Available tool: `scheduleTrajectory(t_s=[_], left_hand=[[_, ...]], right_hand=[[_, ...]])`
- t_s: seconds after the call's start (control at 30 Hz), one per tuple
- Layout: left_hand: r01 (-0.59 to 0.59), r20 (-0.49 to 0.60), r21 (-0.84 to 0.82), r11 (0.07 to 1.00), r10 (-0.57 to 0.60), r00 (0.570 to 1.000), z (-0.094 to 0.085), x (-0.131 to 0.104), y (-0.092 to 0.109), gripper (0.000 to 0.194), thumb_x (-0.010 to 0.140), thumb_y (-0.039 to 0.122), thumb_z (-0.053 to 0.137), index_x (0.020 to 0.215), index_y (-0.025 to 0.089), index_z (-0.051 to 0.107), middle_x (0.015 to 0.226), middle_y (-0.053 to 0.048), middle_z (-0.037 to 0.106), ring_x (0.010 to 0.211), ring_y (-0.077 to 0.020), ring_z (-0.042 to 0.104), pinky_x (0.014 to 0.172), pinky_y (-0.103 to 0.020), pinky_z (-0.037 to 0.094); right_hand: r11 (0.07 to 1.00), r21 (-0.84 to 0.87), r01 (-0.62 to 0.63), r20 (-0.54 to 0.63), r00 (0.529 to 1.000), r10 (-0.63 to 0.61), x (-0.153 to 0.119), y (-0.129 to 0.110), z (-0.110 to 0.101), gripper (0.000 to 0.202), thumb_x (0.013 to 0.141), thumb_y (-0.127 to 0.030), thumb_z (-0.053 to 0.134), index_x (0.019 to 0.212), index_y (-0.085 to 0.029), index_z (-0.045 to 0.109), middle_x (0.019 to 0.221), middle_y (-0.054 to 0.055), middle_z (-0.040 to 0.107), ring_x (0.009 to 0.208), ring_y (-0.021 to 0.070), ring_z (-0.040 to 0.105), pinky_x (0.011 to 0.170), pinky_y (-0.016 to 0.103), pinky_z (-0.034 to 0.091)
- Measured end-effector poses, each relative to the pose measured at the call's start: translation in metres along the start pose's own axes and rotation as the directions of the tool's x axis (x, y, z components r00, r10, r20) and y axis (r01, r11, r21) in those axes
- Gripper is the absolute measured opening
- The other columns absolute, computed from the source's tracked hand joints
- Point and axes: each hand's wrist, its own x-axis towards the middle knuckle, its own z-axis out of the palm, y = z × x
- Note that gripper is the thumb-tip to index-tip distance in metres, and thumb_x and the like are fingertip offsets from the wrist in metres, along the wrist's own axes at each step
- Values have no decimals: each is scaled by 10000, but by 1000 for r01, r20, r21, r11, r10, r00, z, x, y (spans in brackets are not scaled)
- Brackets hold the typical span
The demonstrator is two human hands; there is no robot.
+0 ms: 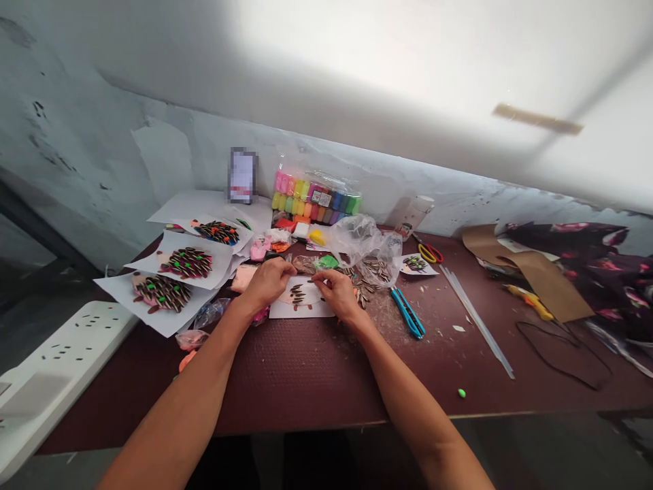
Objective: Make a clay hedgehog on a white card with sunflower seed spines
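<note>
A white card (298, 309) lies before me with several dark striped seeds (296, 294), apparently sunflower seeds, standing in a pale clay shape on it. Over its upper left edge my left hand (269, 280) is closed in a pinch; whatever its fingertips hold is too small to make out. My right hand (337, 292) reaches over the card's right side, thumb and finger closed on a small dark seed (313, 280). Loose seeds (363, 289) are heaped just right of that hand, partly under a clear plastic bag (375, 248).
Finished-looking seed hedgehogs (186, 262) on white sheets lie left, near a white power strip (66, 361). A pack of coloured clay (316, 197) and a phone (243, 175) lean at the back. Rightward are a blue cutter (407, 313), scissors (428, 252), glue sticks (479, 323) and a glue gun (530, 301).
</note>
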Motion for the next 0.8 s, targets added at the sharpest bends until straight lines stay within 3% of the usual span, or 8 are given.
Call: scheduleTrajectory(t_s=[0.53, 0.8], left_hand=[[21, 57, 5, 1000, -21, 998, 2, -1, 1, 358, 792, 84, 480, 962, 180, 781, 994, -76, 743, 944, -206, 665, 906, -306, 501], [17, 88, -18, 1000, -15, 996, -1, -3, 1, 437, 789, 46, 454, 1041, 206, 773, 946, -51, 745, 876, -178, 663, 833, -262, 511]], right_hand=[[997, -69, 39, 45, 998, -36, 7, -12, 9, 226, 840, -130, 591, 939, -224, 771, 862, 20, 738, 756, 142, 624, 750, 232, 448], [992, -105, 71, 21, 997, -69, 3, -13, 8, 184, 871, -151, 585, 913, -209, 754, 875, 33, 714, 792, 148, 613, 776, 247, 442]])
